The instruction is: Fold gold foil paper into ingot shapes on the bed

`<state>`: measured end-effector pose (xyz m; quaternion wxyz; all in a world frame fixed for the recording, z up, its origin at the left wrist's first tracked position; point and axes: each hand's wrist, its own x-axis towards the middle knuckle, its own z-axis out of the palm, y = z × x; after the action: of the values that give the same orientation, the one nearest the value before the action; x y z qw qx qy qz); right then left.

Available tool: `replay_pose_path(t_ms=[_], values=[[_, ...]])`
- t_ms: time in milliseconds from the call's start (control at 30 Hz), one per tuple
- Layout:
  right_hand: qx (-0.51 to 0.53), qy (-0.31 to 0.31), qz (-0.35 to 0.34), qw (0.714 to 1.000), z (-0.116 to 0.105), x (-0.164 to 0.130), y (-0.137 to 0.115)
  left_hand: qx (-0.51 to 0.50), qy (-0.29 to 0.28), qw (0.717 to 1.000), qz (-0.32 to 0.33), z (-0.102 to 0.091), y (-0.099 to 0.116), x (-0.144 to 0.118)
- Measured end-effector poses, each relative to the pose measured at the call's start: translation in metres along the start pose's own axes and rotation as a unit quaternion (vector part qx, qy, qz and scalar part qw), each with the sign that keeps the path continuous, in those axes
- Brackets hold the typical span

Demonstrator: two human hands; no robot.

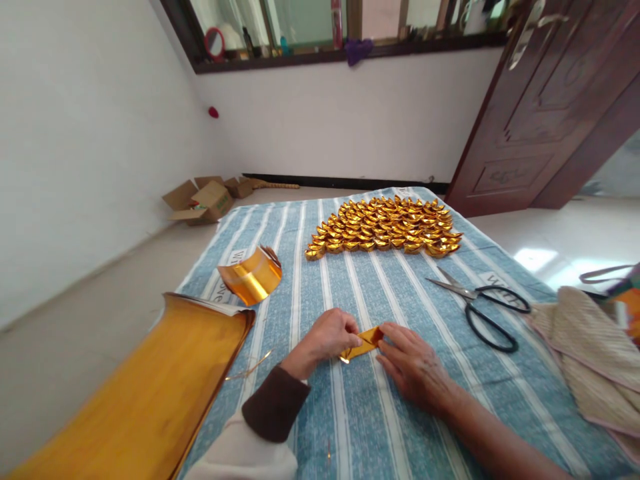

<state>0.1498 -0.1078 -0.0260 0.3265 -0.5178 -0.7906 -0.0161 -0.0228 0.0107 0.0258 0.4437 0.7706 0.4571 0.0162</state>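
My left hand [327,338] and my right hand [411,363] both pinch a small folded piece of gold paper [364,342] lying on the blue striped cloth [370,293]. The left fingers grip its left end, the right fingertips press its right end. Further back on the cloth lie several rows of folded gold paper ingots [385,227]. A curled stack of small gold sheets [251,276] rests to the left of my hands.
Black-handled scissors [483,305] lie on the cloth to the right. A big stack of gold paper sheets [140,393] hangs over the left edge. A beige woven cloth [585,347] sits far right. Cardboard boxes [200,200] stand on the floor by the wall; a brown door [545,100] is open.
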Motion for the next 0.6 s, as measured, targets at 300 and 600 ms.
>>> replay_pose_path(t_ms=[300, 600], values=[[0.31, 0.05, 0.339, 0.887, 0.009, 0.041, 0.002, -0.255, 0.125, 0.958, -0.024, 0.011, -0.009, -0.023], [0.581, -0.067, 0.429, 0.688, 0.023, 0.093, 0.001, -0.453, 0.184, 0.871, -0.042, 0.02, -0.015, -0.03]])
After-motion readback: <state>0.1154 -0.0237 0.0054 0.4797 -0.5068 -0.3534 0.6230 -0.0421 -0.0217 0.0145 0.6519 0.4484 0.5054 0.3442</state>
